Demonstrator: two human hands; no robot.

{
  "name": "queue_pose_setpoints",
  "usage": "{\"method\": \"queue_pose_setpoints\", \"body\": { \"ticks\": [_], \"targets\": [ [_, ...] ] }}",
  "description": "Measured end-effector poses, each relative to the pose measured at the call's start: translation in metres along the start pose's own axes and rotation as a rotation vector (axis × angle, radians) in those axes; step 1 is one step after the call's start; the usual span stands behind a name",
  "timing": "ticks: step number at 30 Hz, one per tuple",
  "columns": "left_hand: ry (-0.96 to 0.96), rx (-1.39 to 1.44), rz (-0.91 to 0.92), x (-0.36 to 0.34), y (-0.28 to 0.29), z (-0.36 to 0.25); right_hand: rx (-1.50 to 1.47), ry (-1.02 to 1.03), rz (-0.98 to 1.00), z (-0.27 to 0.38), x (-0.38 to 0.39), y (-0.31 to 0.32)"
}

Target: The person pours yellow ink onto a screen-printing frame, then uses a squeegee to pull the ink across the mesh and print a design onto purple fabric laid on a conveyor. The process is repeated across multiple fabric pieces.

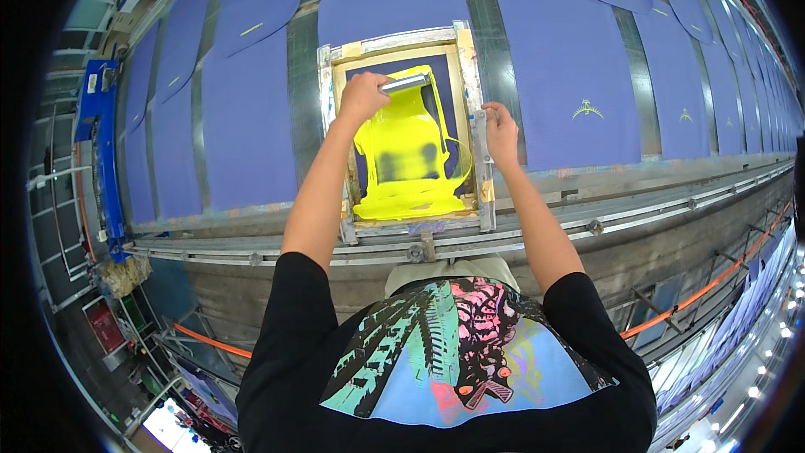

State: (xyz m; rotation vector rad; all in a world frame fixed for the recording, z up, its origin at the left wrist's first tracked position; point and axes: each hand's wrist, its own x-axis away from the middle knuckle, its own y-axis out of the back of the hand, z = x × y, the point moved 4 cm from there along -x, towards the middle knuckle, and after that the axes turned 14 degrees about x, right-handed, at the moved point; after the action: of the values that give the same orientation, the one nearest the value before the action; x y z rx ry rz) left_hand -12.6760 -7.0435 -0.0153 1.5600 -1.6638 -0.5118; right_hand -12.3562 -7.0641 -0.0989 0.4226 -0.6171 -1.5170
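My left hand point(364, 98) is closed around one end of a squeegee point(406, 84) with a metal-coloured body. The squeegee lies crosswise near the far end of a screen printing frame point(474, 75). Bright yellow ink point(407, 127) coats much of the mesh, with a thick band along the near end and dark blurred patches in the middle. My right hand point(502, 136) grips the frame's right side, fingers curled at a metal bar point(480, 159) there. The frame rests over a blue-violet fabric piece point(381, 13) on the long table.
More blue-violet fabric panels point(570, 75) line the table on both sides, some with small yellow prints point(588, 109). A metal rail point(537, 235) runs along the near edge. A blue machine part point(105, 151) stands at the left end. Orange tubing point(688, 302) passes below.
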Motion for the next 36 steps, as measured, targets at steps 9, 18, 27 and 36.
{"method": "queue_pose_setpoints", "body": {
  "ticks": [9, 18, 27, 36],
  "targets": [
    [-0.309, -0.004, -0.266, 0.127, -0.084, 0.001, -0.043, 0.042, -0.005, -0.005, -0.002, 0.002],
    [0.083, -0.055, -0.06, 0.028, -0.02, 0.019, -0.022, -0.014, 0.054, -0.002, -0.002, 0.0],
    [-0.055, -0.16, -0.183, 0.023, -0.044, 0.004, -0.004, 0.031, 0.004, -0.006, -0.006, 0.001],
    [-0.352, 0.007, -0.198, 0.189, -0.107, -0.011, 0.011, -0.055, 0.097, -0.019, -0.016, -0.004]
  ]
}}
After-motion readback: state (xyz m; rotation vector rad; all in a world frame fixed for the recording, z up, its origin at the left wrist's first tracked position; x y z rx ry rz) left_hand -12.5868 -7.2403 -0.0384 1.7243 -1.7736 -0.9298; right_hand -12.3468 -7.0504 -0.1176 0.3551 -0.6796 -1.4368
